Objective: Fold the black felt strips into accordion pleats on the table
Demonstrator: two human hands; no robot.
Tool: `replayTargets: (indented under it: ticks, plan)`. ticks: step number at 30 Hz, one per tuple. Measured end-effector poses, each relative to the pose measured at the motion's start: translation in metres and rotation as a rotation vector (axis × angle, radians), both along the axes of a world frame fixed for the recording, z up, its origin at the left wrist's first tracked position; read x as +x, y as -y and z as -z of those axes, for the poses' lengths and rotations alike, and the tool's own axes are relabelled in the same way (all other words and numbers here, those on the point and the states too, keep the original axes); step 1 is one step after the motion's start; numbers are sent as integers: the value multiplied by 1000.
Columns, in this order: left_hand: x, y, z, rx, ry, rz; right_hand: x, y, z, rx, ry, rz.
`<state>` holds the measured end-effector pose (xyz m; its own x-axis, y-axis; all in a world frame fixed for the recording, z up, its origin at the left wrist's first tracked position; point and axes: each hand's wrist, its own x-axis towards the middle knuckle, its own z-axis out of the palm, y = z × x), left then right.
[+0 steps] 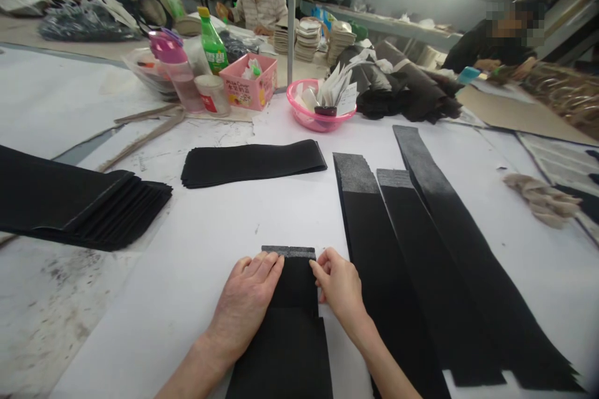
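Observation:
In the middle of the table lies a black fabric strip (pixel 291 287) with a grey band along its far end. My left hand (pixel 248 299) rests flat on its left side, fingertips just at the grey band. At the right edge, near the same end, my right hand (pixel 339 283) pinches the strip between thumb and finger. To the right are long black strips with grey ends: a near one (pixel 374 243), a middle one (pixel 412 224) and a far one (pixel 444 212). A short black stack (pixel 253 163) sits beyond my hands.
A thick pile of black pieces (pixel 84 206) lies at the left. Farther back stand a pink basin (pixel 299 113), a pink box (pixel 248 90), a green bottle (pixel 213 47) and a pink-lidded cup (pixel 180 78). A beige cloth (pixel 543 199) lies right. Two people sit behind.

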<state>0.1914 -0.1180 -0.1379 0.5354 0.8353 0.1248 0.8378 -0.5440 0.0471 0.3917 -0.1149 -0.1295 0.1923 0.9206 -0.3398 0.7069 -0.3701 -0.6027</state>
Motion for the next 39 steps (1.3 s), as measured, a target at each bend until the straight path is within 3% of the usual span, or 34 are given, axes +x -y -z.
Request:
replayTargets:
  ticks: [13, 17, 23, 32, 39]
  plan:
    - [0, 5, -2, 56, 8, 7, 2, 8, 1, 146, 111, -94]
    - [-2, 6, 2, 68, 1, 21, 5, 3, -8, 124, 144, -102]
    - [-2, 6, 3, 71, 6, 18, -12, -19, -22, 245, 97, -185]
    - [-2, 5, 3, 73, 31, 15, -29, -47, -3, 86, -93, -150]
    - [-2, 5, 5, 55, 38, 16, -33, -46, -5, 73, -1, -159]
